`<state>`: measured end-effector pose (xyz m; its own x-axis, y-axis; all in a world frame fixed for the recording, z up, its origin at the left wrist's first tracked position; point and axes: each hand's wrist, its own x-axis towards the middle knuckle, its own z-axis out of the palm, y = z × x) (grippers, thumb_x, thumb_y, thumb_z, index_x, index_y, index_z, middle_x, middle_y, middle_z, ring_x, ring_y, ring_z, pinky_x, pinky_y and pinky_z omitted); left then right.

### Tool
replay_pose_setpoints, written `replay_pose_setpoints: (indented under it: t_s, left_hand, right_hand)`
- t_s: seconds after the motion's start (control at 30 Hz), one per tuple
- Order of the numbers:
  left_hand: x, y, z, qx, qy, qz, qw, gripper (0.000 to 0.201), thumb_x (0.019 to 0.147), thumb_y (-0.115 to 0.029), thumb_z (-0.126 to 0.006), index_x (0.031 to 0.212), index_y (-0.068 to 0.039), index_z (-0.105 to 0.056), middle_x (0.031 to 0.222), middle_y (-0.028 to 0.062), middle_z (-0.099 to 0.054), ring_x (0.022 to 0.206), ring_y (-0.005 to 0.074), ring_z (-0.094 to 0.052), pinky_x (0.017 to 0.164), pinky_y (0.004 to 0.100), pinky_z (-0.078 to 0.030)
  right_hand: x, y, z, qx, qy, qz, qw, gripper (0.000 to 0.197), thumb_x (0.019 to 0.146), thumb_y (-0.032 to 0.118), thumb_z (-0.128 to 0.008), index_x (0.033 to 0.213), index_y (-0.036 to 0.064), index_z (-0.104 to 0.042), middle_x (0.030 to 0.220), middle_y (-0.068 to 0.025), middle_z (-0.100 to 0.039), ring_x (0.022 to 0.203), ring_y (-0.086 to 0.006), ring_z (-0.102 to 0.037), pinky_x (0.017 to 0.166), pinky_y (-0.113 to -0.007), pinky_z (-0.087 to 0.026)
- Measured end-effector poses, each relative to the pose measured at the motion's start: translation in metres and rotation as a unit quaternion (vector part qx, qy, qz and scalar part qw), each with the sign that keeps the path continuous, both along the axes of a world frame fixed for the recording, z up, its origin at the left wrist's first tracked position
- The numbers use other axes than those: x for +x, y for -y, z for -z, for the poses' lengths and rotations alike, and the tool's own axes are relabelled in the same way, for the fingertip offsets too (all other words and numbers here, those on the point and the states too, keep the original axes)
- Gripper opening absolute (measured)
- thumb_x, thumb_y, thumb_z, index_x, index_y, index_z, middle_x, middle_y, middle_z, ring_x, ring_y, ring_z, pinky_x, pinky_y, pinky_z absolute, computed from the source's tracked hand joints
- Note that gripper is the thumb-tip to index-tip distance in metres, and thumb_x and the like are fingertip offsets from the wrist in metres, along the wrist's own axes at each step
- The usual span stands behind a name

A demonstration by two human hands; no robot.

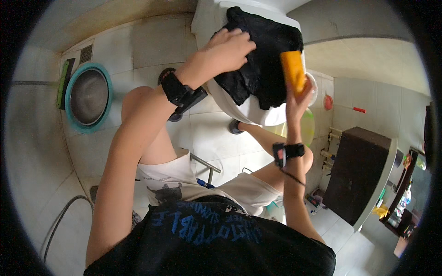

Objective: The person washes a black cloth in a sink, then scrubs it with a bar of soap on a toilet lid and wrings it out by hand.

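Observation:
A black garment (271, 41) lies spread and creased over a white rounded fixture (294, 20), its lower edges hanging over the front. My left hand (230, 49) rests on the left part of the cloth. Its fingers are bent and somewhat apart, slightly blurred, with their tips partly hidden. At the cloth's right edge, my right hand (299, 94) is closed around the lower end of an orange block shaped like a bar of soap (292, 69). The block stands tilted above the fabric; whether it touches the cloth I cannot tell.
To the left, a teal basin (109, 96) leans by the wall beside a green-edged object (63, 85). A yellow-green basin (306, 126) sits partly behind my right forearm. Further right stand a dark cabinet (359, 170) and a shelf (403, 193) with small items. A hose (57, 225) curves at lower left.

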<state>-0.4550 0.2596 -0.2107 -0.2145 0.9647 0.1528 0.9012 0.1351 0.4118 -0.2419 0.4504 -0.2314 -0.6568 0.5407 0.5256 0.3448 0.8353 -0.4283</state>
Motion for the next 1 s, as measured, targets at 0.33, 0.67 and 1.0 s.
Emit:
replay_pose_setpoints:
  t_s: [0.33, 0.67, 1.0]
  left_hand:
    - [0.033, 0.010, 0.012, -0.089, -0.117, 0.033, 0.989, 0.049, 0.060, -0.006, -0.071, 0.106, -0.007, -0.053, 0.109, 0.0085, -0.049, 0.103, 0.0253, -0.047, 0.080, 0.0372, -0.041]
    - [0.020, 0.005, 0.013, -0.044, -0.106, 0.052, 0.992, 0.046, 0.060, 0.003, -0.065, 0.103, -0.010, -0.058, 0.108, 0.0061, -0.051, 0.102, 0.0254, -0.048, 0.080, 0.0375, -0.045]
    - [0.008, -0.006, -0.017, -0.130, 0.057, 0.043, 0.989, 0.009, 0.071, -0.002, -0.055, 0.080, -0.002, -0.052, 0.071, 0.0122, -0.057, 0.066, 0.0301, -0.054, 0.062, 0.0397, -0.043]
  right_hand:
    - [-0.020, 0.000, -0.016, 0.191, 0.149, 0.032, 0.970, 0.066, 0.077, 0.026, -0.070, 0.132, 0.0086, -0.037, 0.126, -0.0204, -0.044, 0.110, -0.0382, -0.047, 0.091, -0.045, -0.039]
    - [0.038, 0.058, -0.020, 0.027, 0.272, -0.150, 0.950, 0.047, 0.070, 0.021, -0.070, 0.112, 0.0068, -0.057, 0.124, -0.0120, -0.050, 0.117, -0.0295, -0.045, 0.097, -0.040, -0.036]
    - [0.038, 0.054, -0.009, 0.058, 0.195, -0.162, 0.966, 0.019, 0.077, 0.003, -0.055, 0.096, 0.0051, -0.055, 0.103, -0.0124, -0.058, 0.103, -0.0310, -0.053, 0.092, -0.042, -0.039]
